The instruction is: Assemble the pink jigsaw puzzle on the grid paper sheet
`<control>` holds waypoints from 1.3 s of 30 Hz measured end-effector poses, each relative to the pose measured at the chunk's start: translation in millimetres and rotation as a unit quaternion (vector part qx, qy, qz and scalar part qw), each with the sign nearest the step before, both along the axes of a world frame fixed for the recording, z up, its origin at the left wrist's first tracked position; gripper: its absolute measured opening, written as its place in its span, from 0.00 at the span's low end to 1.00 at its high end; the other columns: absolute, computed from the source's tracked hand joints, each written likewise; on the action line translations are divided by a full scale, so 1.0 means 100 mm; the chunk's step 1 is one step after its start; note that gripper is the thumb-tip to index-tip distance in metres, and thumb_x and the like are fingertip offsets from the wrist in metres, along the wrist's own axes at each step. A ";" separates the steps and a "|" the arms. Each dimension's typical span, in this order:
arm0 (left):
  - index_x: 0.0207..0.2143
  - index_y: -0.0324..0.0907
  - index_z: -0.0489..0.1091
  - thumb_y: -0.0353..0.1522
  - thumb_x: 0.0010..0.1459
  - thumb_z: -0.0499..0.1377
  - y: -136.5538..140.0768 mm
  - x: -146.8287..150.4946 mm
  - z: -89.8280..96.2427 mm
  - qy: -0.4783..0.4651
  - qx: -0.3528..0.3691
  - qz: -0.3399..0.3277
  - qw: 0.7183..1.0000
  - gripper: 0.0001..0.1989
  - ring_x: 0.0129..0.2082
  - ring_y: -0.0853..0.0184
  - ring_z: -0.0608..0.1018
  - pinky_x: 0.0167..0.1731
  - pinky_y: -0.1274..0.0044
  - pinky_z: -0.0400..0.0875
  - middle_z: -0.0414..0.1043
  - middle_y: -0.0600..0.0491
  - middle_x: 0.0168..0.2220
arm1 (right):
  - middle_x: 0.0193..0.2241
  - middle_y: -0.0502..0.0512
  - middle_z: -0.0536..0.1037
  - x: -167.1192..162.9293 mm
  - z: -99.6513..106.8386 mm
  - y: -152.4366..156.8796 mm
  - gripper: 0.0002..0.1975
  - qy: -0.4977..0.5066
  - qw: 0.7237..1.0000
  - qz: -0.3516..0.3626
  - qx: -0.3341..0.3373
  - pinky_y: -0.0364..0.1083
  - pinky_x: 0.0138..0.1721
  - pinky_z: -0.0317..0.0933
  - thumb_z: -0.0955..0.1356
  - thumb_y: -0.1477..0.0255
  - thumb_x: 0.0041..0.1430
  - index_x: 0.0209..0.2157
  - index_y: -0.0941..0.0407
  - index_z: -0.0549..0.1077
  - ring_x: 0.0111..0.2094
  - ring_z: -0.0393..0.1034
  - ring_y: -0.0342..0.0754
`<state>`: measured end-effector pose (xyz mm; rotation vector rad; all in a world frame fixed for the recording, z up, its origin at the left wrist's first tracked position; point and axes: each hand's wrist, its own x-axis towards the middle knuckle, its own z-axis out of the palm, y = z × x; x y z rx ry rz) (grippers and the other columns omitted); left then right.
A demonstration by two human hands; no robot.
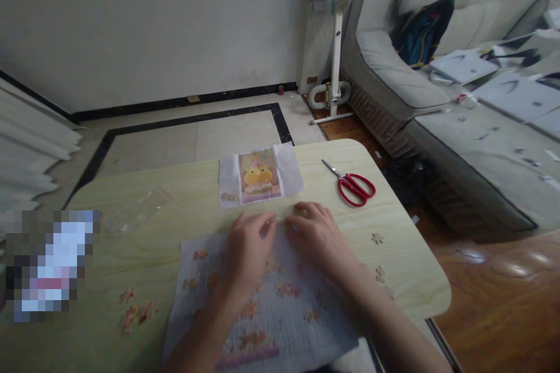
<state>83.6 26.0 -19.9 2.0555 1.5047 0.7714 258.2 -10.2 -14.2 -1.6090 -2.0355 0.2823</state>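
Observation:
My left hand (251, 239) is over the far edge of a printed paper sheet (336, 326), its thumb and fingertips pinched together. Close beside it, my right hand (317, 236) has its fingers curled inward near the same edge. Whatever lies between the fingertips is hidden or too small to make out. Several jigsaw pieces (287, 289) lie scattered on the sheet around my forearms. Along its near edge runs a joined strip of jigsaw pieces (251, 352), partly covered by my left arm. Just beyond my hands is a creased reference picture (258, 175) with a yellow figure.
Red-handled scissors (356, 189) lie at the table's far right. Loose pieces (135, 309) sit at the left, and a few more pieces (377, 238) at the right. A clear plastic bag (140, 213) rests at the back left. A grey sofa (472, 151) stands beyond the table.

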 end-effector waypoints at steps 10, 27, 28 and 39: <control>0.39 0.41 0.77 0.26 0.60 0.61 -0.01 -0.01 0.00 0.007 0.036 -0.009 0.999 0.06 0.36 0.62 0.77 0.38 0.70 0.71 0.75 0.51 0.33 | 0.45 0.61 0.74 0.00 -0.03 0.00 0.06 0.004 1.000 -0.009 -0.001 0.55 0.47 0.65 0.69 0.74 0.60 0.38 0.53 0.79 0.46 0.68 0.58; 0.32 0.42 0.75 0.27 0.60 0.59 0.02 0.03 0.10 0.089 0.020 -0.041 0.995 0.05 0.34 0.60 0.75 0.36 0.69 0.68 0.76 0.51 0.31 | 0.46 0.61 0.74 0.01 -0.04 -0.01 0.06 0.014 1.000 -0.011 0.001 0.55 0.47 0.63 0.69 0.73 0.60 0.38 0.53 0.79 0.47 0.67 0.57; 0.32 0.42 0.74 0.27 0.60 0.59 0.03 0.03 0.11 0.090 0.013 -0.041 0.995 0.05 0.34 0.60 0.75 0.35 0.70 0.68 0.76 0.51 0.30 | 0.46 0.60 0.74 0.01 -0.04 -0.01 0.06 0.013 1.000 -0.012 0.001 0.55 0.47 0.63 0.69 0.73 0.60 0.38 0.53 0.78 0.47 0.67 0.57; 0.30 0.42 0.75 0.27 0.59 0.59 0.10 0.04 0.15 0.102 -0.056 -0.054 0.992 0.06 0.27 0.65 0.76 0.27 0.76 0.64 0.75 0.53 0.26 | 0.45 0.61 0.74 0.02 -0.05 0.00 0.06 0.014 1.000 -0.008 0.003 0.55 0.47 0.63 0.68 0.72 0.61 0.38 0.54 0.78 0.47 0.67 0.57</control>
